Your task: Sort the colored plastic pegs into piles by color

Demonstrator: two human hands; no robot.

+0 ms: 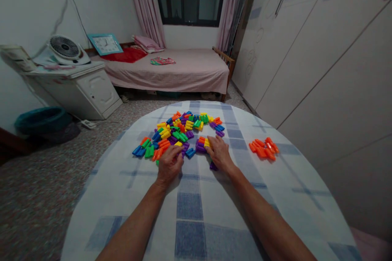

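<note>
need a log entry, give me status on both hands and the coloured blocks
Left hand and right hand both on near edge of mixed pile, grip unclear. Orange pieces set apart to the right. Nothing between hands and pile.

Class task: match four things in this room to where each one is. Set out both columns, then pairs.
1 right hand
2 orange blocks
3 fan
4 clock

A propped at the head of the bed
B on the white cabinet
C apart, on the right of the table
D at the near edge of the mixed pile

Pairs: 1-D, 2-C, 3-B, 4-A
</note>
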